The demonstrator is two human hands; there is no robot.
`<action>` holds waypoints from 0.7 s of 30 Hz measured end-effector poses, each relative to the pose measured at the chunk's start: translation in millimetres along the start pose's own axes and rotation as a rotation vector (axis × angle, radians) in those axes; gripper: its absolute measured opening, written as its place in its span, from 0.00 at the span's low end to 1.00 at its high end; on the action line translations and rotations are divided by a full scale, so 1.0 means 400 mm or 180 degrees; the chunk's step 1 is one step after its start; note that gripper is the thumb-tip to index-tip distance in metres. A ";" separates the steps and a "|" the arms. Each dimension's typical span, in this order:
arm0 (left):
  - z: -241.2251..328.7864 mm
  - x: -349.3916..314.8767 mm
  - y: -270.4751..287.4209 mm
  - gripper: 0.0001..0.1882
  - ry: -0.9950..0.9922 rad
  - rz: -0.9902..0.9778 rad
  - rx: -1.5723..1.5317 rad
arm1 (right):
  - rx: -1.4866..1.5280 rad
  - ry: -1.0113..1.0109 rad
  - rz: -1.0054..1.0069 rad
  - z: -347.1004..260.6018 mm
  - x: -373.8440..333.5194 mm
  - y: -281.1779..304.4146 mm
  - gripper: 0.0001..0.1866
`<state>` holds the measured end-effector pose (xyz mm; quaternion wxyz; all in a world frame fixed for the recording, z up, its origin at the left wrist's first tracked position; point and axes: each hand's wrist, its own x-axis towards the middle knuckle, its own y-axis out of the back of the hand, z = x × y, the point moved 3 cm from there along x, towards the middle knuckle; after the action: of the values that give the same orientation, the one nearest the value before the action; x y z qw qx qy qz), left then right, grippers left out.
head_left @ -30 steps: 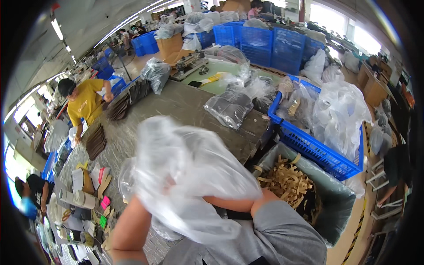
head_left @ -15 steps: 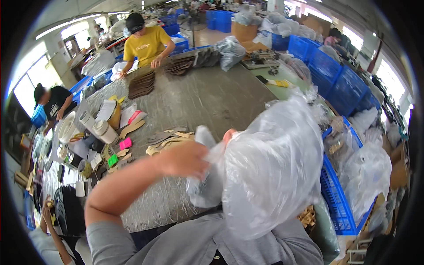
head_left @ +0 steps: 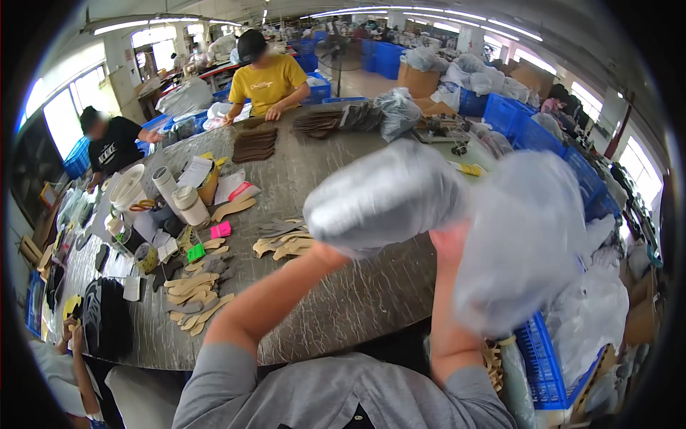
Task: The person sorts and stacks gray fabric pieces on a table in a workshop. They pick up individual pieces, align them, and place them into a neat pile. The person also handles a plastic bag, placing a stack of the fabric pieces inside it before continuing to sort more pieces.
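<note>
A clear plastic bag filled with something grey (head_left: 382, 196) is lifted above the table, smeared by motion. My left hand (head_left: 330, 256) holds it from below at its near left side, the fingers hidden behind the plastic. At its right end my right hand (head_left: 450, 239) is closed on the plastic, partly covered. From that hand a loose, puffed-out mass of clear plastic (head_left: 525, 243) spreads to the right over my forearm. Whether the filled and loose parts are one bag I cannot tell. Beneath, on the table, lie tan and grey curved shoe pieces (head_left: 286, 239).
A large work table (head_left: 343, 307) stands before me. Bottles, a white bucket (head_left: 128, 187) and more curved pieces (head_left: 193, 297) crowd its left. Across it, a person in yellow (head_left: 268, 86) handles brown stacks (head_left: 254, 145). Blue crates (head_left: 536, 357) holding plastic bags stand at right.
The filled bag has risen from low by the near edge to over the table. My left hand has moved from the plastic's edge to beneath it. The loose plastic has swung right.
</note>
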<state>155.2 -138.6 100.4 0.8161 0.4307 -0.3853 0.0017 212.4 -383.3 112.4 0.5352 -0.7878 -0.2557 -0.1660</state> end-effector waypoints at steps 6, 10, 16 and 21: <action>0.034 0.166 0.127 0.08 -0.1492 0.0064 0.1835 | -0.1277 -0.2092 0.0627 0.009 -0.013 -0.011 0.19; 0.197 0.158 0.122 0.11 -0.2970 -0.0113 0.1176 | -0.2472 -0.3230 0.1510 0.097 -0.049 0.058 0.10; 0.176 0.154 0.136 0.09 -0.1807 -0.1151 0.0546 | -0.3528 -0.3001 -0.0873 0.166 -0.068 -0.132 0.08; 0.160 0.127 0.108 0.13 0.0487 -0.1485 -0.0009 | -0.4794 -0.1767 -0.1544 0.151 -0.135 -0.175 0.17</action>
<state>136.3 -173.2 184.2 0.8218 0.5055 -0.2124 -0.1546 126.9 -318.5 114.1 -0.2668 -0.8701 -0.3613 -0.2029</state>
